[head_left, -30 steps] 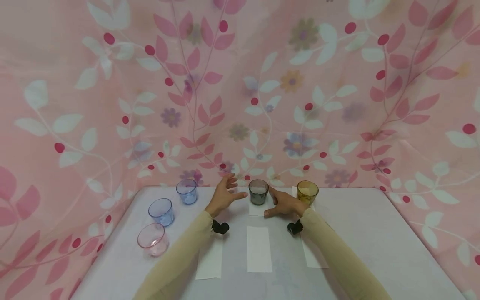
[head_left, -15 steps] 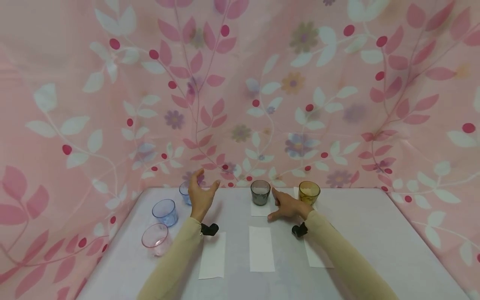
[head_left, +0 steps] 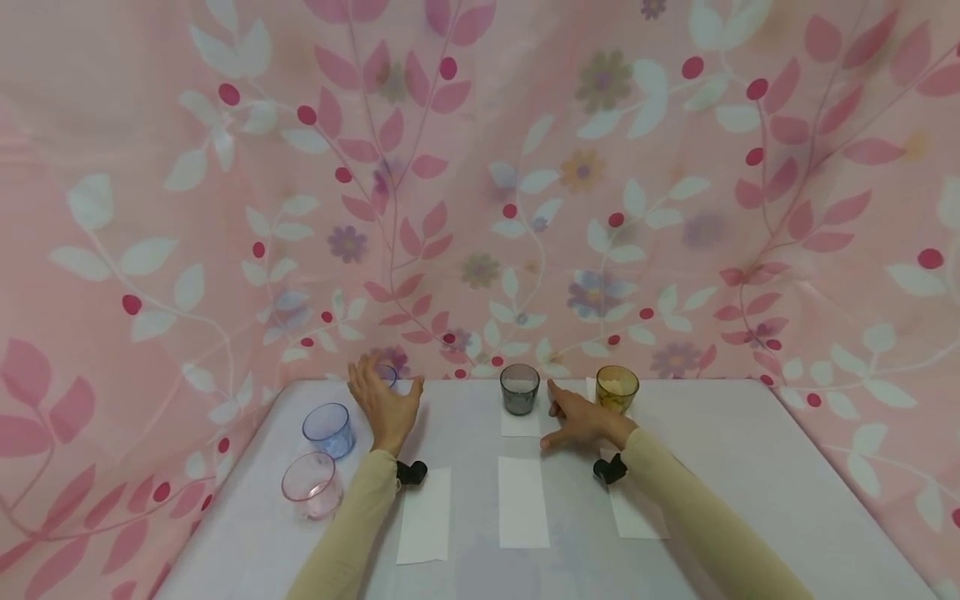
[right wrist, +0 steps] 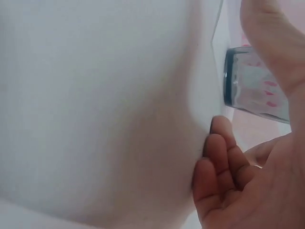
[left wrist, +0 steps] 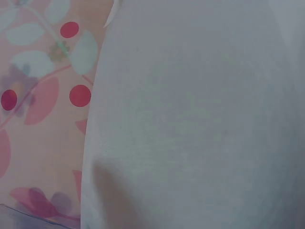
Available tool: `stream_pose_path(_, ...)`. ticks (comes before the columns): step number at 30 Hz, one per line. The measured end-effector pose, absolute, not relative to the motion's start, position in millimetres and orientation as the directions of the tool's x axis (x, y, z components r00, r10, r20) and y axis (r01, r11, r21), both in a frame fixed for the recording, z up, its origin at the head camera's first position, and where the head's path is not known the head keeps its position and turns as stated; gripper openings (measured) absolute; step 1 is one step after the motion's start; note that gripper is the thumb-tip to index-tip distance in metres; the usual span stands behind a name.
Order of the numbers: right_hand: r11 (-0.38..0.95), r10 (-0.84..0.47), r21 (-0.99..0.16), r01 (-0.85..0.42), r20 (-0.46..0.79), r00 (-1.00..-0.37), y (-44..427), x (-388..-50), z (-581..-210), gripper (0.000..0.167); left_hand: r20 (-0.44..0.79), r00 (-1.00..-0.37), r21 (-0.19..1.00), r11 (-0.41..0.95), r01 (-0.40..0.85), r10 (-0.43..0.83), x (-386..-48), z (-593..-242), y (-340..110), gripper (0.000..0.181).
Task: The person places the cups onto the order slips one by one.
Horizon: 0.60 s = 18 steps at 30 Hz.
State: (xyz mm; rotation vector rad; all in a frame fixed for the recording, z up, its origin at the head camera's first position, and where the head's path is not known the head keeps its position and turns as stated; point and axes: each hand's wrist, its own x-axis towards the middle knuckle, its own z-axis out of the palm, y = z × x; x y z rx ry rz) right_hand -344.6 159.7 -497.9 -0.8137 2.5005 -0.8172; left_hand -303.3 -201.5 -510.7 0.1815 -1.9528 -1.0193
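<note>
Left hand [head_left: 384, 408] spread wide, apparently for a glass's width; far blue glass [head_left: 387, 377] at its 12 o'clock, contact unclear | right hand [head_left: 587, 418] empty, thumb parted; grey glass [head_left: 519, 390] at its 10 o'clock, on white paper [head_left: 521, 426], probably a marker | since earlier: left hand shifted toward 9 o'clock

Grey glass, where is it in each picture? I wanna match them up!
Head: the grey glass is just right of the middle, by the table's far edge, beside the right hand.
Left wrist: not in it.
Right wrist: upper right, the glass looks sideways, partly hidden by the hand.
Landmark in all three: the white table.
</note>
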Motion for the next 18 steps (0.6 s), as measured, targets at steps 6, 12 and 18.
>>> stream_pose_path(6, 0.653, -0.626, -0.640, -0.406, -0.154, -0.765, 165, -335, -489, 0.127, 0.591, -0.601, 0.761, 0.620, 0.193, -0.538, -302, -511, -204, 0.095)
stream_pose_path(12, 0.684, -0.653, -0.517, -0.515, -0.117, -0.749, 171, -318, -481, 0.130, 0.447, -0.631, 0.875, 0.456, 0.161, -0.634, -297, -515, -211, 0.101)
stream_pose_path(18, 0.612, -0.710, -0.553, -0.565, -0.070, -0.701, 183, -299, -477, 0.116, 0.275, -0.671, 0.958, 0.254, 0.132, -0.688, -299, -527, -219, 0.103)
